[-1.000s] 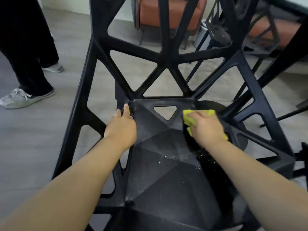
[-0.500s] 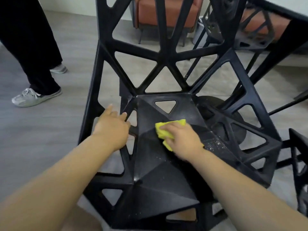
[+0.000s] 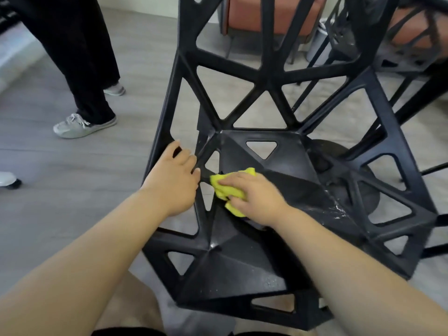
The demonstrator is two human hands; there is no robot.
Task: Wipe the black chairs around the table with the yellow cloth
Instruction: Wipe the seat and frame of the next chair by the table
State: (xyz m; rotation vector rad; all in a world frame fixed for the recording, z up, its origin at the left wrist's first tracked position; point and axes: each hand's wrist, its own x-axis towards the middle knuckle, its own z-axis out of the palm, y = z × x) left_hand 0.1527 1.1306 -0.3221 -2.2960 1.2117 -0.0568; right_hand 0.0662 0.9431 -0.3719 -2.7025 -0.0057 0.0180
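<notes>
While right grip [image 3: 252, 197], fingers curled on bunched yellow cloth [image 3: 226, 190], presses it onto black chair [image 3: 242, 253] seat, left grip [image 3: 173, 180] clasps its side strut | white speckles [image 3: 337, 209] on seat

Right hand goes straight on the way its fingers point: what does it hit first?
Probably the side strut of the black chair at the seat's left edge, just beyond the yellow cloth the right hand holds; the left hand grips the frame right there. Depth unclear.

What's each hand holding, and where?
Left hand grips the black chair by a side-frame strut. Right hand holds the bunched yellow cloth from on top, pressed to the seat.
</notes>
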